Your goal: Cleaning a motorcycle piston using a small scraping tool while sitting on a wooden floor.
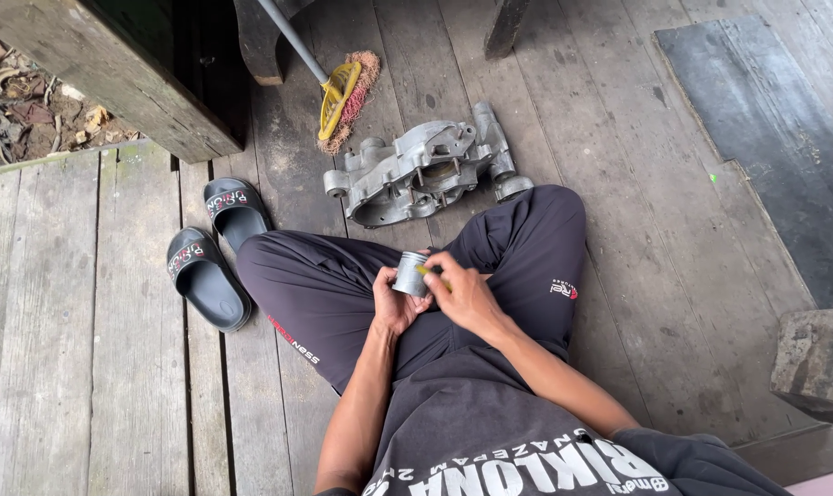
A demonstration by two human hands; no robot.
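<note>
One small metal cylinder (410,274) sits over the person's lap, the left hand (393,301) fingers clamped around it. The right hand (462,294) pinches what may be a yellow-handled tool (432,274) against it. One engine casing (426,172) and two sandals (216,253) lie on the plank floor (113,367).

Dull grey metal cylinder (410,274), rough cast-metal casing (426,173), weathered wooden floorboards (86,349), perhaps rubber sandals (207,278).

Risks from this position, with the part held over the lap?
1. The small grey metal cylinder is held only by the left hand while the right hand works it with a yellow tool; it may slip.
2. Dropped, it might roll toward gaps in the wooden plank floor.
</note>
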